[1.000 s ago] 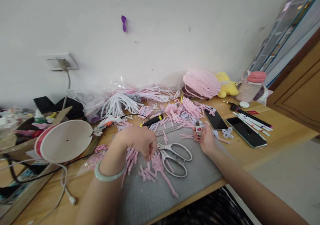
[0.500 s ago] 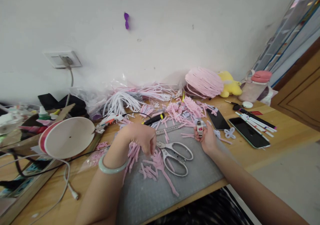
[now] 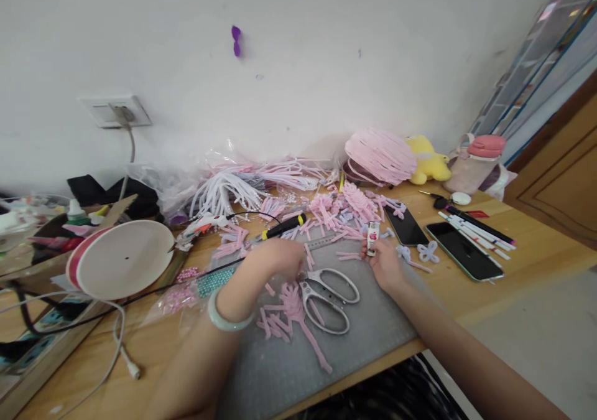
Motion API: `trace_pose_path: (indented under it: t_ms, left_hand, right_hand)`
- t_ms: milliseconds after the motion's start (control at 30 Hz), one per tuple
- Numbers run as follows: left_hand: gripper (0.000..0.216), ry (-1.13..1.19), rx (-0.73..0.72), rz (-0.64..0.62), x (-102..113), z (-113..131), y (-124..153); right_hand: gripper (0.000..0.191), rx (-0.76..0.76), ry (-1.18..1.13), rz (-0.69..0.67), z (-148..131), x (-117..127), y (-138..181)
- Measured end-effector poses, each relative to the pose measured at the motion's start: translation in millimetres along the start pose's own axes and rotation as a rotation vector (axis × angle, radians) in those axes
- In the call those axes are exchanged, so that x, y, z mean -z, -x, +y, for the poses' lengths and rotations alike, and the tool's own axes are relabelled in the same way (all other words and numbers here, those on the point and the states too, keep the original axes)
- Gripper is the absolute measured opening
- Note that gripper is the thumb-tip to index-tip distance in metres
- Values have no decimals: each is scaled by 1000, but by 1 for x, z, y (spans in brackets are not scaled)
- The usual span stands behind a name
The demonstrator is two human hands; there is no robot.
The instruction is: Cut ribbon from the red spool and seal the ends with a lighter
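Observation:
My right hand [image 3: 386, 266] is closed around a small white lighter [image 3: 372, 238] with a pink-red print, held upright over the mat's right side. My left hand [image 3: 280, 259], blurred, bends downward with its fingers curled near the blades of the silver-handled scissors [image 3: 326, 300]. Whatever those fingers hold, if anything, is hidden. Below them on the grey cutting mat [image 3: 364, 345] lies a fuzzy pink pipe-cleaner piece [image 3: 293, 302] with a long stem. Short cut pink pieces [image 3: 275, 325] are scattered beside it. A steel ruler [image 3: 324, 241] lies partly covered behind the scissors.
Bundled white pipe cleaners [image 3: 224, 190] and a yellow-black tool [image 3: 284, 226] lie behind. Two phones [image 3: 466, 251] and several pens [image 3: 480, 230] are at right. A large round spool [image 3: 124, 259], bead packets [image 3: 214, 281] and cables [image 3: 121, 339] occupy the left.
My left hand has risen slightly and shifted right toward the scissors, uncovering a teal bead packet. My right hand has barely moved and still holds the lighter.

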State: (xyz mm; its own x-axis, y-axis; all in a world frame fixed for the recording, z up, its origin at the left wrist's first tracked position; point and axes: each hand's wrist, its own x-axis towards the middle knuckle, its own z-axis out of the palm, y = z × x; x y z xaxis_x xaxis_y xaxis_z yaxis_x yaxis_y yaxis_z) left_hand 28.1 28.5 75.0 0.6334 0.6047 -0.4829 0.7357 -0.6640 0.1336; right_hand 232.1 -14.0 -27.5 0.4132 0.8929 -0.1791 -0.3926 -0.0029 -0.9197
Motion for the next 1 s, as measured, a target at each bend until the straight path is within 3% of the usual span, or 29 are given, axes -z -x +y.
trace_pose_path:
  t_ms: [67, 233, 333, 433, 600, 767, 900, 1000]
  left_hand:
    - [12, -5, -100, -140, -7, 18, -2]
    - [16, -230, -146, -68, -23, 46, -10]
    - [9, -142, -117, 33, -20, 39, -9]
    - [14, -69, -25, 91, -7, 22, 1]
    - [24, -125, 198, 148, 13, -3, 26]
    - [24, -93, 166, 192, 13, -10, 44]
    - [23, -55, 81, 143, 6, -2, 40]
    - [24, -95, 155, 120, -4, 4, 24]
  right_hand:
    - [8, 62, 139, 3, 3, -1, 1]
    - [20, 130, 668, -198, 8, -6, 17]
    - [33, 184, 981, -366, 8, -7, 33]
    - [46, 301, 1187, -418, 1, -9, 48]
    - [24, 377, 1495, -548, -9, -19, 63]
    - [13, 353, 1293, -579, -4, -15, 48]
    - [16, 78, 954, -530, -14, -7, 33]
    - [26, -41, 794, -461, -25, 0, 27]
